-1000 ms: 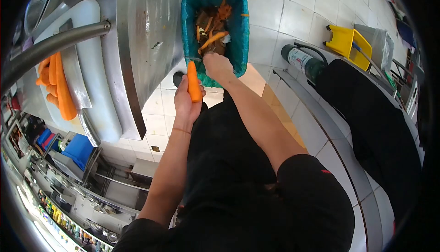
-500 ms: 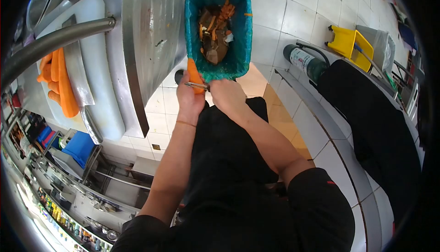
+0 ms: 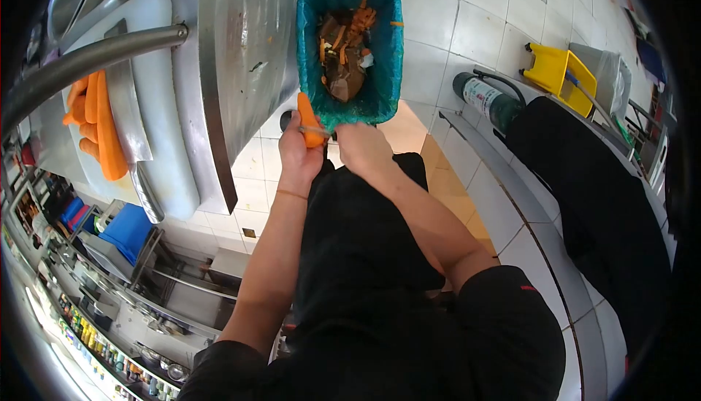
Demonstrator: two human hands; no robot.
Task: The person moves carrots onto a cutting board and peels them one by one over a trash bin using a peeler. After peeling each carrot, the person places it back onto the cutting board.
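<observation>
My left hand (image 3: 298, 154) is closed round the lower part of an orange carrot (image 3: 307, 113), whose tip points up toward the bin. A peeler (image 3: 315, 132), smeared by motion, lies across the carrot, and my right hand (image 3: 361, 147) is closed on its handle. Just beyond both hands stands a bin with a teal liner (image 3: 392, 58). Inside it are orange peelings (image 3: 361, 18) and brown scraps (image 3: 343, 80).
On the steel counter at left, a white cutting board (image 3: 164, 109) holds several carrots (image 3: 109, 138) and a large knife (image 3: 135, 109). A curved metal bar (image 3: 95, 54) crosses above it. A fire extinguisher (image 3: 485, 98) and yellow bucket (image 3: 555, 72) stand at right.
The peeler has shifted slightly up along the carrot and is now blurred. Both hands stay in nearly the same place, and the view has moved a little.
</observation>
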